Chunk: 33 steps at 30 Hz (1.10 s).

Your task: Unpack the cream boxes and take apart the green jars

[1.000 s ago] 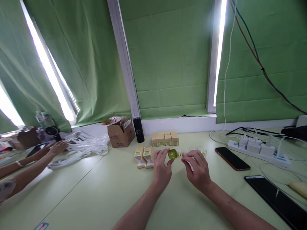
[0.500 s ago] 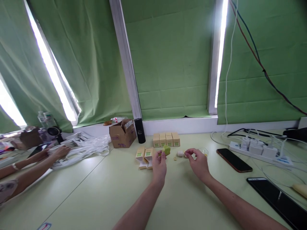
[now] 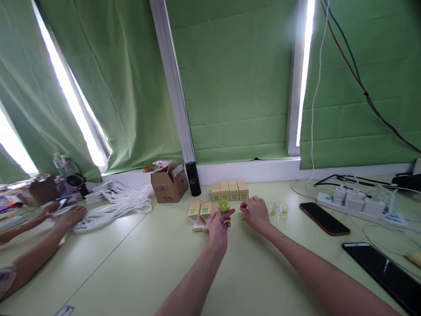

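Four closed brown boxes [image 3: 229,191] stand in one row; two opened boxes [image 3: 205,211] lie in front of them, left. Two clear cups [image 3: 282,210] sit beyond the right hand [image 3: 255,213]; two phones [image 3: 324,218] lie further right, the nearer one cut off by the frame edge. One green case [image 3: 224,206] is held above the table [image 3: 177,263], pinched by the left hand [image 3: 219,230]. Right thumb and fingers are drawn together at one small yellow piece [image 3: 242,216], partly hidden; whether they grip it cannot be told. Compared with 0.5 s earlier, the right hand is further left, and the case shows its smooth face.
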Tool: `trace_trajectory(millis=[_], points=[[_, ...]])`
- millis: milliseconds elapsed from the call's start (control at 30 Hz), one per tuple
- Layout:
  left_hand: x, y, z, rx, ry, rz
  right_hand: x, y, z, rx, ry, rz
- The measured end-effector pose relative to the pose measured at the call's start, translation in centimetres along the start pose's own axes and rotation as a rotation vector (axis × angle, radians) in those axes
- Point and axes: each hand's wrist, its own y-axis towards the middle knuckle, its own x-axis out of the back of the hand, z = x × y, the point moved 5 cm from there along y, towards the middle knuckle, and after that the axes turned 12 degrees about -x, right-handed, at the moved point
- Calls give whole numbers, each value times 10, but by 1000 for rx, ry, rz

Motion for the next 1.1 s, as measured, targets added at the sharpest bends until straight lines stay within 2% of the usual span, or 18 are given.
trace_trajectory(millis=[300, 400, 533, 667, 800, 1100], points=[[3, 2, 0, -12, -1, 6, -34, 0, 13, 105, -197, 36], [3, 2, -1, -25, 2, -1, -33, -2, 11, 117, -224, 45], [3, 1, -2, -44, 25, -18, -20, -10, 3, 135, -244, 52], [1, 0, -3, -70, 63, -16, -11, -21, 0, 211, -272, 98], [2, 0, -1, -68, 68, -5, -14, -24, 0, 230, -313, 104], [5, 4, 0, -72, 86, 11, -26, -6, -3, 185, -355, 59]])
